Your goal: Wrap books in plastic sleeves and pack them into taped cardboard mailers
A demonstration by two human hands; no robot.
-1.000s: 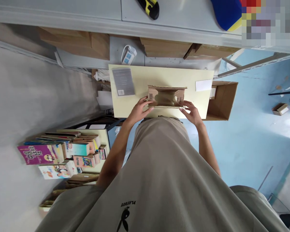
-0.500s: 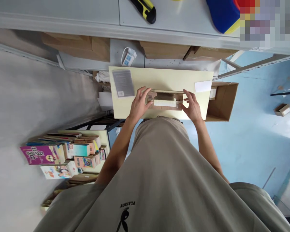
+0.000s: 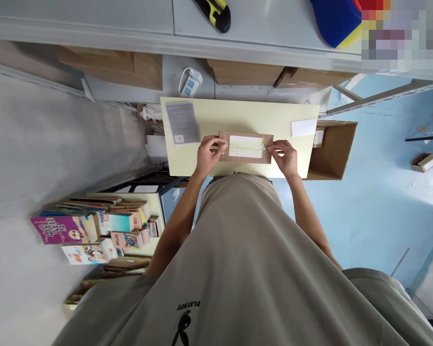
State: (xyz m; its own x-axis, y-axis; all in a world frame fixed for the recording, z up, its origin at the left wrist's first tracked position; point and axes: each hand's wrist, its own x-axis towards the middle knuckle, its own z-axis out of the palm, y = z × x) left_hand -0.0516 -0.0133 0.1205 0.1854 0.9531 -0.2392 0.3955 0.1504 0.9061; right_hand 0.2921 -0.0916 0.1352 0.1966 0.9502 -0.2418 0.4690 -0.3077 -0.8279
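Both Hands Were on a Labelled Cardboard Box at the Table

In the head view, a large carton (image 3: 332,151) stood against the right end of the pale yellow table (image 3: 285,115), its top gaping; a small pale item (image 3: 318,138) lay inside, too small to identify. Beyond the table's far edge, brown boxes (image 3: 247,72) sat on a grey shelf (image 3: 234,91), their contents hidden. Well off to the table's right, a little tray-like box (image 3: 423,162) on the blue floor (image 3: 368,211) held something white.

The cardboard box (image 3: 248,160) lay mid-table, near the front edge. It was brown and low, its top flaps folded over, with a white label (image 3: 246,144) across the middle, a small yellow mark at the label's right, and glossy clear strips along the seam.

The left hand (image 3: 206,156) touched the box's left end and the right hand (image 3: 286,157) its right end, thumbs and fingers bent close together at the seam; whether they pinched it could not be told. A grey packet (image 3: 182,122) lay at the table's left end, a white card (image 3: 303,127) towards its right.
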